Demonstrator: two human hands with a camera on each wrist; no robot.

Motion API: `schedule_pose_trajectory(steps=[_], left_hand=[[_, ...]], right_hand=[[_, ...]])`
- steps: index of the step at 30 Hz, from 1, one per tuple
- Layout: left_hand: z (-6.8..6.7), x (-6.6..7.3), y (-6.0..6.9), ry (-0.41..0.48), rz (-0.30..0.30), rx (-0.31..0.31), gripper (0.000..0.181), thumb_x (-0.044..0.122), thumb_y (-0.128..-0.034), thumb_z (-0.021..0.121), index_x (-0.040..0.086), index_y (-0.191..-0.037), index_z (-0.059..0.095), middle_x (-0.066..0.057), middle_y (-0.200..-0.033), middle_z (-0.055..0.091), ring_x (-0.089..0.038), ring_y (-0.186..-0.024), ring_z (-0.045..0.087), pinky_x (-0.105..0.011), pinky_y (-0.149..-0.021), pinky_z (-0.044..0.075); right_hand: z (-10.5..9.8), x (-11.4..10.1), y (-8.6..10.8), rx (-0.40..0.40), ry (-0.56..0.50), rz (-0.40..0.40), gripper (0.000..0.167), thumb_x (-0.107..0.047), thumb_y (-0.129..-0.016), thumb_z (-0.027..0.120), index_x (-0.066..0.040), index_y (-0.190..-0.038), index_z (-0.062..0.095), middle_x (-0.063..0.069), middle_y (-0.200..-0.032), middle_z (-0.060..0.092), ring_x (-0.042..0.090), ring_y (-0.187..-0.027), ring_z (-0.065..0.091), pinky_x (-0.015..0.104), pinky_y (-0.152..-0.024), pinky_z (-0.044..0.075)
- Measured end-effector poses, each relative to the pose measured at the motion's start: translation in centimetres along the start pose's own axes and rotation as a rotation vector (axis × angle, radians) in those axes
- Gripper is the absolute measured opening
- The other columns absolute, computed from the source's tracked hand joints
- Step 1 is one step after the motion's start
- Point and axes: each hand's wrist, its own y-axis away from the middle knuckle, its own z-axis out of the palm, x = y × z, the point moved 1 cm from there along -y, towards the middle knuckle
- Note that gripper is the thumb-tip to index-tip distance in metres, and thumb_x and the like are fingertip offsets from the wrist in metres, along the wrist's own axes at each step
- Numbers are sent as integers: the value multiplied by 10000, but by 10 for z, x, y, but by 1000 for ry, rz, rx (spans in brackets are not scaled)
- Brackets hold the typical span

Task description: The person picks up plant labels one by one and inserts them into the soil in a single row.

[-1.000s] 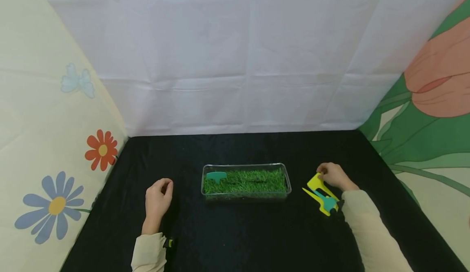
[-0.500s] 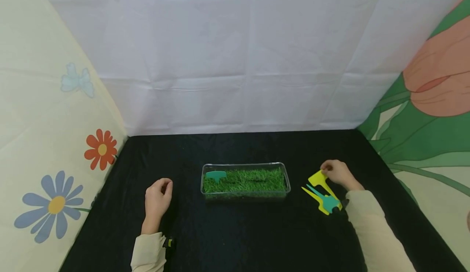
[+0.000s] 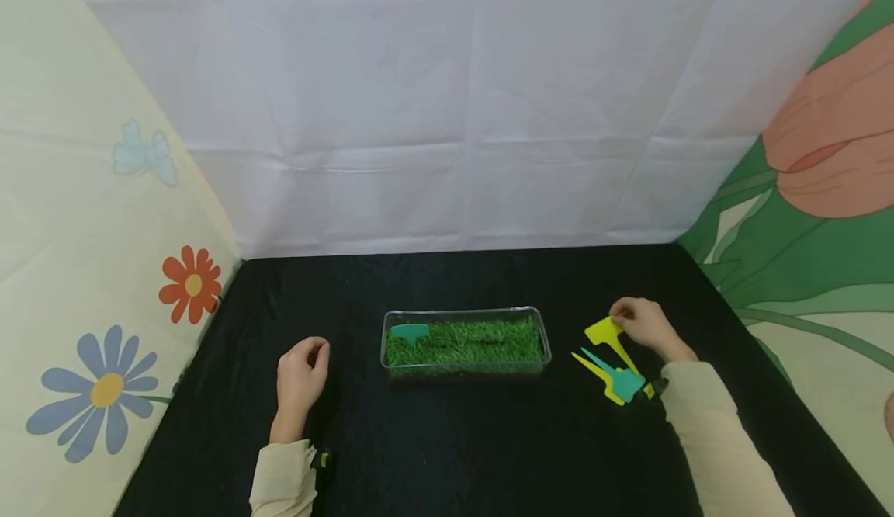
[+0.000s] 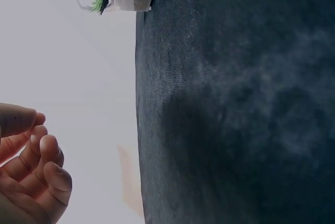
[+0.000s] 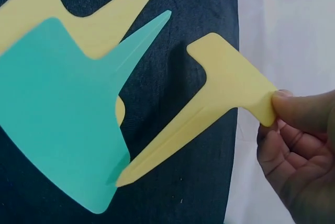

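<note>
Between thumb and fingertips, my right hand pinches a yellow T-shaped plant label by one corner of its head. Its pointed stem slants down over a teal plant label on the black cloth. Another yellow plant label lies partly under the teal one, and a small yellow edge shows beneath it too. My left hand is held left of the planter, fingers loosely curled, with nothing in it. A clear planter of green grass stands mid-table; a teal plant label stands upright at its left end.
Black cloth covers the table. A white sheet hangs behind it. Printed panels flank both sides, with flowers on the left panel and large leaves on the right panel.
My right hand has moved slightly up and to the right, drawing the yellow plant label's head away from the pile. My left hand has stayed in place.
</note>
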Motion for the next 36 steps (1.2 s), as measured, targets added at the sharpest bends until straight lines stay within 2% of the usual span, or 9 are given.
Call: schedule_pose_trajectory(steps=[13, 21, 27, 36], left_hand=[[1, 3, 0, 7, 21, 10, 63, -49, -800, 630, 2, -766, 644, -65, -670, 591, -153, -557, 485, -308, -503, 422], [1, 4, 0, 13, 29, 19, 77, -56, -790, 637, 11, -751, 638, -73, -668, 592, -156, -558, 491, -314, -504, 427], [1, 5, -1, 17, 27, 17, 67, -51, -797, 634, 4, -759, 641, -78, -674, 595, -157, -561, 491, -313, -507, 429], [2, 10, -3, 26, 31, 14, 60, -47, -799, 634, 4, -767, 642, -80, -683, 599, -153, -568, 492, -311, -511, 432]], right_hand=[[-1, -13, 9, 137, 22, -82, 64, 16, -872, 551, 55, -877, 602, 112, -747, 606, 188, -615, 529, 332, -539, 429], [5, -18, 12, 288, 35, -151, 70, -10, -868, 580, 53, -842, 596, 95, -731, 604, 180, -601, 528, 315, -528, 428], [6, -26, 14, 380, 15, -171, 59, 5, -840, 617, 59, -830, 594, 110, -733, 614, 206, -608, 555, 296, -532, 445], [7, -37, 17, 424, -3, -168, 52, 14, -832, 624, 58, -840, 598, 129, -754, 612, 229, -623, 560, 277, -537, 449]])
